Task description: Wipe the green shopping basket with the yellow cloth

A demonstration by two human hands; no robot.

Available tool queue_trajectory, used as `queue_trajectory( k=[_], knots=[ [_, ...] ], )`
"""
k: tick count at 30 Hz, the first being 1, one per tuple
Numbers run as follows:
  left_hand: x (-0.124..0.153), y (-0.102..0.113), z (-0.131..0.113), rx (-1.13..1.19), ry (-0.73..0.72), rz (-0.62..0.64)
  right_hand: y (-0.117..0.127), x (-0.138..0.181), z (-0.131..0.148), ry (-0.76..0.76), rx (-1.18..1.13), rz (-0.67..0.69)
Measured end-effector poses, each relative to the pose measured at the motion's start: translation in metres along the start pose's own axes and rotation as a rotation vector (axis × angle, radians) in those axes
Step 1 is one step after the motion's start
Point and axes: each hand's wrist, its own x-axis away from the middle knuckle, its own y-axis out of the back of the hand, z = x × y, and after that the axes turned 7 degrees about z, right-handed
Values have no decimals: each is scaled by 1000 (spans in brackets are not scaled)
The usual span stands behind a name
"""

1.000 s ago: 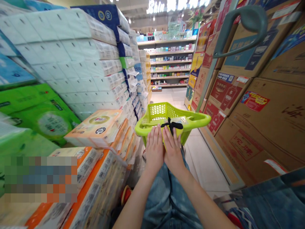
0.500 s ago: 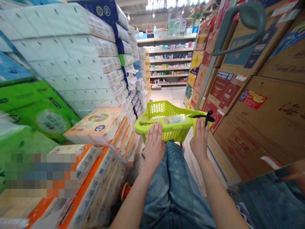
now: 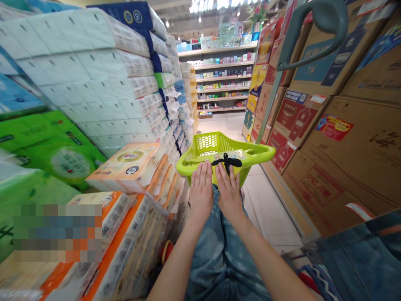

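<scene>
Lime-green plastic basket (image 3: 261, 154) is just ahead of our knees, near rim running left to right, right corner well out past both hands. Black bow (image 3: 231, 162) and yellow piece (image 3: 238, 169) sit on that near rim, roughly midway between its corners; the bow's long axis follows the rim. Right hand (image 3: 231, 198) is the nearer one: fingers straight, laid over the yellow piece, bow just beyond the fingertips. Can't tell if we're pinching it; the underside is hidden. Left hand (image 3: 201, 198) is just beside, fingers straight and together, tips on the rim just left of the bow, not clenched on anything we can see. Label (image 3: 240, 154) on the rim lies just beyond the bow, partly covered.
</scene>
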Motion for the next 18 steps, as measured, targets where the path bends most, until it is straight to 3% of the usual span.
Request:
queue_trajectory(
  k=[4,10,13,16,18],
  knots=[
    [0,0,-1,8,5,-13,11,2,-42,12,105,-25],
    [-1,-2,-4,9,16,-21,26,1,-98,-248,74,-154],
    [-1,-1,-6,8,32,-15,25,-2,-91,-296,-1,-201],
    [-1,0,-8,4,43,-5,18,-7,-58,-312,-81,-212],
    [-1,0,-7,2,41,-1,12,-8,-31,-276,-73,-151]
  ],
)
